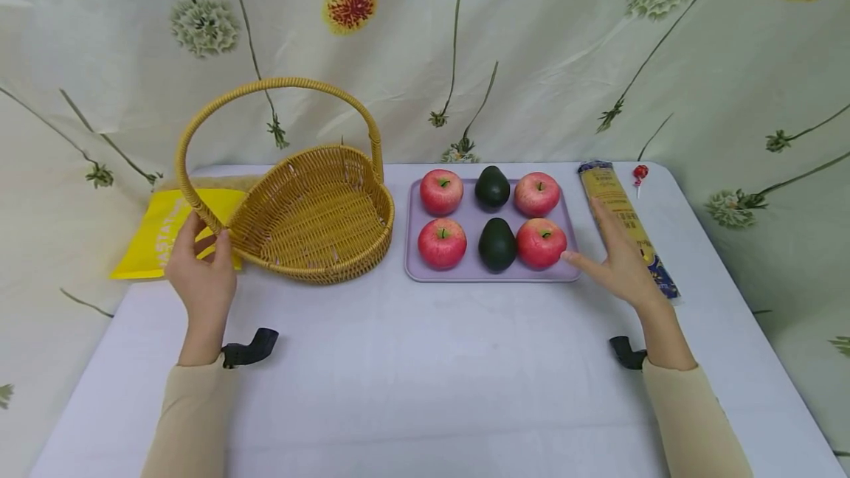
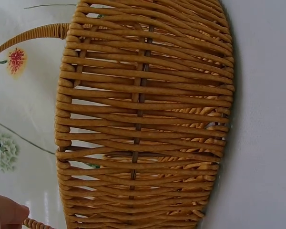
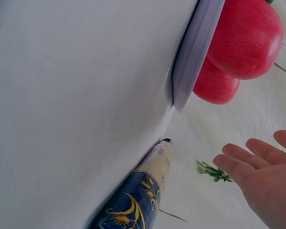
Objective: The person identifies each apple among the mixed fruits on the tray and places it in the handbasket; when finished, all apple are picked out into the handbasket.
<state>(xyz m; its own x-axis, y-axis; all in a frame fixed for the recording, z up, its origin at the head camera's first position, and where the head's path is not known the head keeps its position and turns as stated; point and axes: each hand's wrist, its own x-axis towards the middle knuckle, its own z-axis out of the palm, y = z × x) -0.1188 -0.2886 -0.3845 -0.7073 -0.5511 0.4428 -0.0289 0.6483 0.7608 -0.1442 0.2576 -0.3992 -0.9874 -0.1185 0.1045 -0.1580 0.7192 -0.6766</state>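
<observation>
Head view: on the table [image 1: 425, 375] we see the basket [image 1: 312, 216], left of the tray [image 1: 491, 276]; the bag [image 1: 149, 242] lies partly behind the basket, the packet [image 1: 635, 227] right of the tray. The left hand [image 1: 204, 271] pinches the basket's handle [image 1: 285, 82]; the right hand [image 1: 624, 264], fingers spread straight, grasps nothing. We count four apples [image 1: 442, 243], two avocados [image 1: 497, 245], one lollipop [image 1: 640, 172].

A white table [image 1: 425, 360] bears a basket [image 1: 332, 269], yellow bag [image 1: 156, 231], tray [image 1: 491, 277] (lilac), packet [image 1: 627, 216] and lollipop [image 1: 640, 172].
</observation>
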